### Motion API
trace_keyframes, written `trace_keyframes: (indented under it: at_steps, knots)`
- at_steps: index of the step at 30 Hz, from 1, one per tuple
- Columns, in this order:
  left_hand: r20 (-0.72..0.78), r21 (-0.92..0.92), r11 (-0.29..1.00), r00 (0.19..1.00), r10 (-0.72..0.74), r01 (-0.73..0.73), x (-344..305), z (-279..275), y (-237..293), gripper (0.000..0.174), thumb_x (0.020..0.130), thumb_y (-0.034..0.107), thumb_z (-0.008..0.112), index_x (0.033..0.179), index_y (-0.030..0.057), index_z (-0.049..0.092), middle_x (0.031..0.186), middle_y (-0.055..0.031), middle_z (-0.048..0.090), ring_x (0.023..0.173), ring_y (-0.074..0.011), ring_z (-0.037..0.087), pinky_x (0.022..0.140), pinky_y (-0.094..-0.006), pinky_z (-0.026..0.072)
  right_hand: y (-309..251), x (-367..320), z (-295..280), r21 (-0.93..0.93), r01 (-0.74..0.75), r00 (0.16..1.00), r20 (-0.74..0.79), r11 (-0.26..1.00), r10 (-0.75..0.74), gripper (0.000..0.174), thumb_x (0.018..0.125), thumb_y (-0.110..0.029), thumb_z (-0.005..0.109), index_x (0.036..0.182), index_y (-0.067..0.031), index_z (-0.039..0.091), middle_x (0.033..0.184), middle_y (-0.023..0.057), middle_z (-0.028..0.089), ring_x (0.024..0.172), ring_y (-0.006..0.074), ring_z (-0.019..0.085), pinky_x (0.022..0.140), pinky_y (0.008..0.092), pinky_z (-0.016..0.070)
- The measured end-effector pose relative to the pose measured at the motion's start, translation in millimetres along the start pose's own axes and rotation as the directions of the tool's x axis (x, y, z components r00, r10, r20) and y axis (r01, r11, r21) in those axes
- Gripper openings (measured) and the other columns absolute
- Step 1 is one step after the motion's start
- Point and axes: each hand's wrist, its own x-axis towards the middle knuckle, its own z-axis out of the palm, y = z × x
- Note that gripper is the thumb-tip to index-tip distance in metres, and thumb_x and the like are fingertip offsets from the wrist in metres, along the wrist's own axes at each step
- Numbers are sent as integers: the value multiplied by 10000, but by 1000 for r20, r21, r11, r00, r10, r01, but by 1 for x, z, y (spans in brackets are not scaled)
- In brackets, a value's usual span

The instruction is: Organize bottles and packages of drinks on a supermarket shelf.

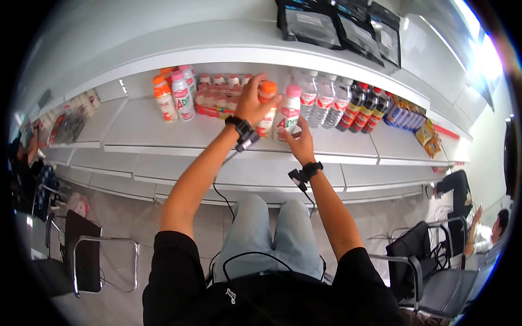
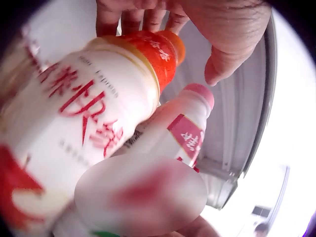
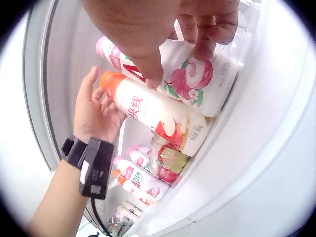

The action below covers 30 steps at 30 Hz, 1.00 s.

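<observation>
- Left hand, loose, hides part of the orange-topped bottle.
- Right hand grips and partly covers the pink-topped bottle near the front edge of the shelf.

Two hands show, one left hand and one right hand, plus two wristbands, one per wrist. At the hands are two bottles: one orange-capped bottle and one pink-capped bottle. Farther left stand at least two more of each kind. There are at least three clear bottles, three dark bottles, three black pouches and two chairs.
</observation>
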Motion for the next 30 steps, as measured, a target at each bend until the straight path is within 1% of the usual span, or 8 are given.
trace_keyframes:
  at_steps: [2, 5, 6, 8, 14, 18, 26, 30]
  knots:
    - [-42, 1, 998, 998, -56, 57, -23, 7, -14, 711, 809, 257, 777, 1368, 27, 403, 1248, -153, 565, 1148, -250, 572, 952, -370, 479, 3, 2, -3, -39, 38, 998, 42, 999, -36, 688, 805, -224, 783, 1366, -27, 436, 1246, 148, 597, 699, 143, 638, 638, 284, 524]
    - [106, -148, 981, 988, -113, 128, -54, 6, -36, 746, 798, 270, 779, 1375, 4, 390, 1282, -182, 547, 1184, -266, 557, 986, -367, 453, 7, 6, 1, -68, 25, 999, 35, 997, -22, 720, 800, -252, 786, 1376, -19, 423, 1274, 154, 580, 721, 156, 650, 643, 285, 525]
    - [180, -211, 935, 952, -248, 284, -60, -4, -15, 784, 767, 278, 777, 1382, 0, 377, 1265, -200, 556, 1177, -320, 562, 991, -401, 447, 6, 7, 2, -52, 27, 998, 57, 998, -24, 721, 802, -250, 784, 1378, -16, 418, 1274, 159, 578, 723, 157, 652, 642, 285, 526]
    - [177, -137, 959, 959, -223, 248, -75, -1, -37, 776, 775, 267, 765, 1386, 1, 368, 1242, -188, 576, 1129, -314, 593, 959, -401, 467, 8, 10, 1, -20, 23, 995, 97, 1000, -20, 723, 807, -245, 778, 1381, -8, 409, 1276, 167, 573, 727, 160, 655, 641, 285, 528]
    - [210, -88, 927, 916, -342, 366, -96, -43, -15, 758, 826, 273, 738, 1421, 18, 345, 1306, -183, 554, 1190, -301, 567, 966, -391, 468, -7, 5, 12, -33, 2, 975, 221, 999, 5, 691, 808, -242, 787, 1328, 17, 413, 1247, 194, 580, 722, 165, 683, 599, 277, 539]
    - [54, -117, 950, 957, -287, 291, -118, -73, -32, 750, 829, 270, 726, 1411, 4, 335, 1298, -201, 556, 1177, -314, 578, 964, -382, 470, -27, -5, 50, -12, 21, 967, 254, 1000, -17, 658, 806, -247, 796, 1283, 17, 429, 1208, 191, 606, 694, 170, 697, 574, 264, 543]
    - [-71, -190, 897, 905, -419, 400, -149, -185, -62, 738, 855, 179, 696, 1460, 28, 300, 1324, -146, 548, 1228, -240, 536, 999, -395, 443, -73, -14, 168, 5, 79, 924, 374, 997, -75, 747, 753, -264, 840, 1292, 29, 414, 1178, 185, 617, 744, 205, 701, 650, 313, 562]
    - [-226, -265, 909, 896, -383, 322, -160, -226, -101, 683, 872, 85, 658, 1463, 40, 318, 1338, -118, 531, 1234, -220, 525, 1032, -377, 424, -81, -10, 235, 15, 105, 908, 407, 994, -102, 738, 750, -281, 838, 1267, 36, 417, 1185, 196, 602, 796, 246, 695, 677, 335, 559]
